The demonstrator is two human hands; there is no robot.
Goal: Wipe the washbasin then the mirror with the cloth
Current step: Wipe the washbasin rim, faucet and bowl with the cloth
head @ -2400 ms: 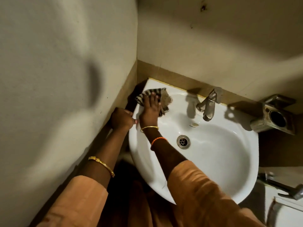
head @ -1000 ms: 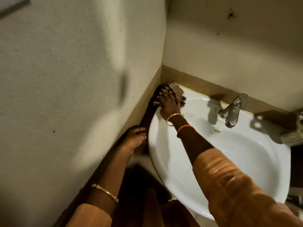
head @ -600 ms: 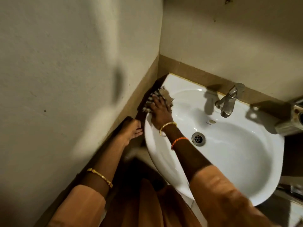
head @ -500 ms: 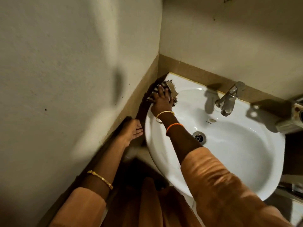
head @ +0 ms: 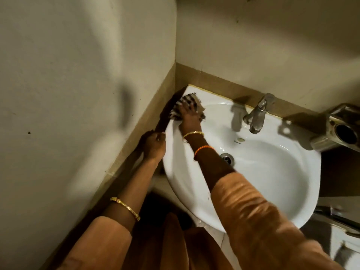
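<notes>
No readable text, number or sign anywhere. Only candidate: small dark maker's mark (head: 236, 141) on washbasin (head: 288, 191) inner wall, just below tap (head: 256, 116), beside overflow hole; too small and blurred to read.

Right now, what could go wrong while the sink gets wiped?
The cloth sits on the sink rim's corner beside the wall, so the right hand might scrape the wall. The tap is close, so a wide swipe could knock it. The left hand grips the rim and could slip.
</notes>
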